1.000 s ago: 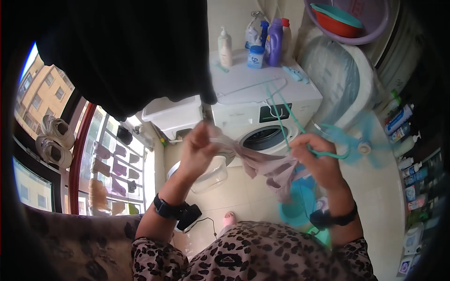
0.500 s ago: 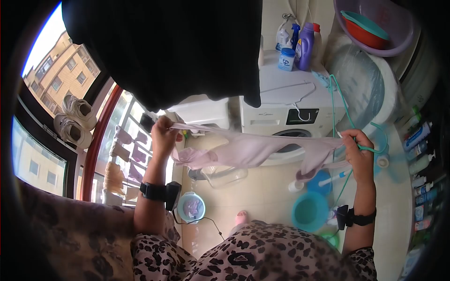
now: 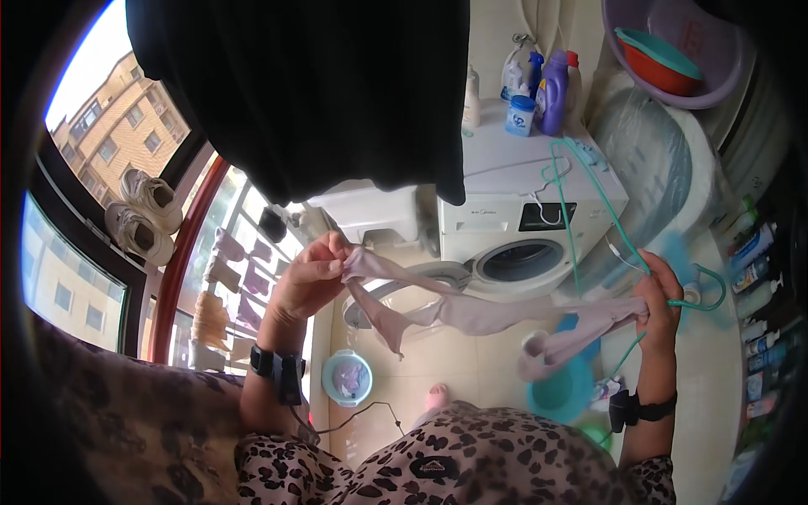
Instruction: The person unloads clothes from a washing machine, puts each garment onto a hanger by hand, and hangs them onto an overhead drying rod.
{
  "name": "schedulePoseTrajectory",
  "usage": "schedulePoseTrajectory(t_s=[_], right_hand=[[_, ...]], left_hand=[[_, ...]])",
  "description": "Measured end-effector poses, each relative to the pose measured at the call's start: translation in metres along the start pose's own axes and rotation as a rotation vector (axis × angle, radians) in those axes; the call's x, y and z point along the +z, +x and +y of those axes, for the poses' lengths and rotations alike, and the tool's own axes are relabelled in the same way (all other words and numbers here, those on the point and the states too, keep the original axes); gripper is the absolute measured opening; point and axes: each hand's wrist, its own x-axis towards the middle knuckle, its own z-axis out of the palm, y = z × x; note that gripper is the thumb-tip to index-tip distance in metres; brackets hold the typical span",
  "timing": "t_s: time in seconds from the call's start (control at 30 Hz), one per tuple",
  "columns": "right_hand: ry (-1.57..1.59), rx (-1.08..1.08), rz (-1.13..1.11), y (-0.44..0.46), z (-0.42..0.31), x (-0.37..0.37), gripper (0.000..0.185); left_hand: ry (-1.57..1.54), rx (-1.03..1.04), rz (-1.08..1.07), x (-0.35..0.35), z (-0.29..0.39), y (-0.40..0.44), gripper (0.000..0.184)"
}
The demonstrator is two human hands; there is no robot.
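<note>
A long, thin, pale pink garment (image 3: pixel 484 313) is stretched between my two hands above the floor; I cannot tell its exact kind. My left hand (image 3: pixel 313 273) is closed on one end, and a pointed flap dangles below it. The other end is gripped in my right hand (image 3: pixel 659 296), where a loop of cloth sags. A green clothes hanger (image 3: pixel 620 225) is also held in my right hand, its triangle pointing up and its hook sticking out to the right.
Overhead hangs a large black garment (image 3: pixel 303 101). Ahead stands a washing machine (image 3: pixel 486 214) with its round door swung open, a white hanger (image 3: pixel 549 181) and detergent bottles (image 3: pixel 551 101) on top. A blue basin (image 3: pixel 328 380) and a teal bucket (image 3: pixel 560 396) are on the floor.
My left hand has moved right and slightly down, and my right hand down and a little right. The garment has gone from taut to slacker and narrower. The hanger has shifted along with my right hand.
</note>
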Motion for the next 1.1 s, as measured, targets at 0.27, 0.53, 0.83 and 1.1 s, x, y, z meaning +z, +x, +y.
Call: schedulePoseTrajectory(t_s=[0.27,0.53,0.83,1.1], right_hand=[[0.052,-0.013,-0.371,-0.029,-0.018,0.013,0.033],[-0.085,-0.139,-0.435,-0.033,-0.03,0.042,0.028],[-0.011,-0.151,-0.285,-0.029,-0.023,0.039,0.029],[0.19,0.195,-0.386,-0.013,-0.031,0.034,0.041]], left_hand=[[0.038,0.078,0.05,0.064,-0.015,0.026,0.022],[0.173,-0.033,0.029,0.103,-0.023,0.033,0.032],[0.435,-0.006,-0.127,0.112,-0.021,0.03,0.05],[0.45,0.109,0.009,0.114,-0.02,0.04,0.035]])
